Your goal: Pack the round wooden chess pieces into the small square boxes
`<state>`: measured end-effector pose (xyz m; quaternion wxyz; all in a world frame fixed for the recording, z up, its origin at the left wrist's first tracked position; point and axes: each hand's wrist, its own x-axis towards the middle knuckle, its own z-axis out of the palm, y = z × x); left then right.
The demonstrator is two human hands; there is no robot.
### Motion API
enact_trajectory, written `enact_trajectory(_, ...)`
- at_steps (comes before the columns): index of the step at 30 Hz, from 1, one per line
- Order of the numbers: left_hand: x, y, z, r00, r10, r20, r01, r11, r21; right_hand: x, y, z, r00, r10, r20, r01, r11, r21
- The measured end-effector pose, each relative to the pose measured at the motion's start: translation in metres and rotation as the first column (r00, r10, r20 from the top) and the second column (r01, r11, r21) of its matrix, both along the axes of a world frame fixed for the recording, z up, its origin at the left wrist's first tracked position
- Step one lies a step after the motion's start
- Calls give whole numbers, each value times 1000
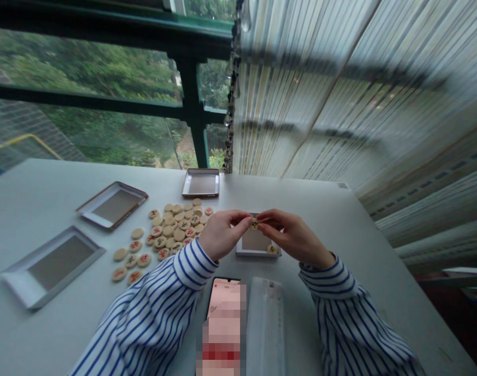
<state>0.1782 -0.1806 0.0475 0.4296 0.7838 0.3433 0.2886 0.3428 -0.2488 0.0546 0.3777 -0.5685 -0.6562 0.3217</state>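
Note:
My left hand (223, 232) and my right hand (289, 235) meet over a small tray (242, 251) in the middle of the white table (359, 245). Both pinch one round wooden game piece (254, 224) with a dark character on it, held between the fingertips just above the tray. Another piece (272, 249) lies in the tray's near right corner. A loose pile of similar round pieces (176, 224), some marked red and some black, lies to the left of my left hand. Both sleeves are blue-and-white striped.
Three more shallow trays stand on the table: one at the back centre (201, 183), one at the back left (112, 204), one at the near left (50, 265). A phone (225, 303) and a pale flat case (266, 324) lie near me. Window and blinds lie beyond.

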Motion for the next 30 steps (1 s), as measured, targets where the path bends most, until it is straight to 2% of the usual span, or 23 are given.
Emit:
enact_trajectory(9,0,-1,0,998,-60,19,61,997,-40,0,-2,6,997,-1,82,0,1000,18)
enact_trajectory(14,0,0,-1,993,-114,39,118,987,-108,1,-3,8,992,7,124,-12,999,38)
enact_trajectory(19,0,0,-2,993,-110,41,114,987,-115,2,-3,9,986,30,164,-40,997,59)
enact_trajectory(26,0,2,-6,981,-140,135,175,937,-302,3,-1,5,991,13,133,-20,998,52)
enact_trajectory(30,0,2,-5,978,-163,134,200,917,-346,3,-2,6,989,-9,149,1,998,57)
